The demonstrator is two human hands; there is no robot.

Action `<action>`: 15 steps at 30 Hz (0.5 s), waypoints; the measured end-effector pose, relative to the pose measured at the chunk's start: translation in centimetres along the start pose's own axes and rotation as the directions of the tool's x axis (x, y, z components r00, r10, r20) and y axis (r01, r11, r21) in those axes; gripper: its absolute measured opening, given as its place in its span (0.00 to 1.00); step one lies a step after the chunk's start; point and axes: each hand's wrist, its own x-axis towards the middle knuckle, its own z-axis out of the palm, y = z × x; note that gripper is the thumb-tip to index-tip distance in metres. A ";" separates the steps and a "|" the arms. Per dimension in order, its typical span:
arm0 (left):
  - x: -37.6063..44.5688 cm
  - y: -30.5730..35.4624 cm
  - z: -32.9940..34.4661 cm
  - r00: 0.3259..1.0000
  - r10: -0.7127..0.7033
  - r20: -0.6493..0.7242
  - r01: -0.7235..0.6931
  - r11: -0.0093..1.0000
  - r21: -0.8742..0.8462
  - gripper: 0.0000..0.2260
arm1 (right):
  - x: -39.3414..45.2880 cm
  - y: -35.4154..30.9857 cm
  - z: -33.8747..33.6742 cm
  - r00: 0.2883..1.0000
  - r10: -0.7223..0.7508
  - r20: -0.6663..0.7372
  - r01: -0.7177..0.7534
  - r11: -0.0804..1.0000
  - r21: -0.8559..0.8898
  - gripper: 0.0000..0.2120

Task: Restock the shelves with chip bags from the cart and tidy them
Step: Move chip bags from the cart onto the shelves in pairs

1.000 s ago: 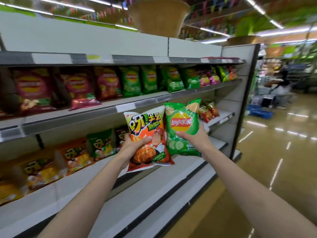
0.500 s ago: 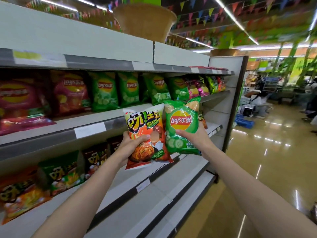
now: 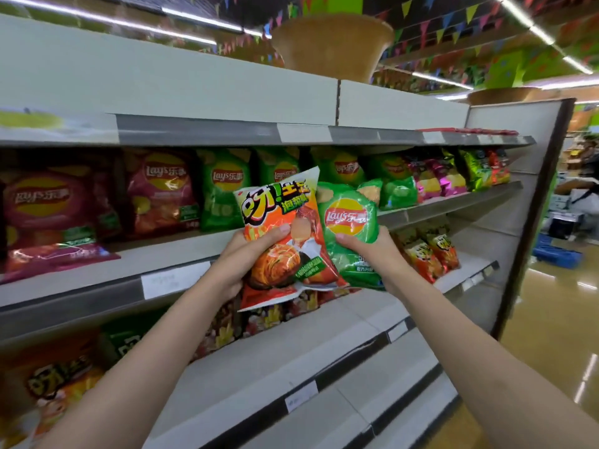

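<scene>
Both arms are up in front of the shelves — the left hand (image 3: pixel 246 254) grips an orange chip bag (image 3: pixel 285 241), thumb curled across its front, while the right hand (image 3: pixel 369 251) pinches a green chip bag (image 3: pixel 348 222) just beside it, edges overlapping. Behind them, the middle shelf (image 3: pixel 181 254) carries a row of red and green bags — upright, one red bag lying flat at the left.
</scene>
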 end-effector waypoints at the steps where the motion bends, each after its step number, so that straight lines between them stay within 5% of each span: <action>1: 0.4 0.5 0.0 1.000 -0.001 -0.026 0.001 1.000 -0.003 0.11 | 1.2 -0.2 0.2 1.000 0.002 0.028 -0.002 1.000 0.000 0.41; 5: 1.7 1.5 -0.4 0.992 -0.030 -0.124 0.032 0.999 0.012 0.25 | 5.8 -1.0 1.3 0.992 0.017 0.124 -0.020 1.000 0.021 0.39; 9: 3.5 1.6 -0.2 0.964 -0.030 -0.264 0.032 0.999 0.003 0.17 | 10.3 -2.4 1.5 0.963 -0.014 0.269 0.016 1.000 -0.006 0.58; 15: 5.5 1.9 1.7 0.925 -0.077 -0.371 0.089 0.996 0.015 0.21 | 15.7 -3.3 1.5 0.924 -0.005 0.383 0.027 0.998 -0.053 0.64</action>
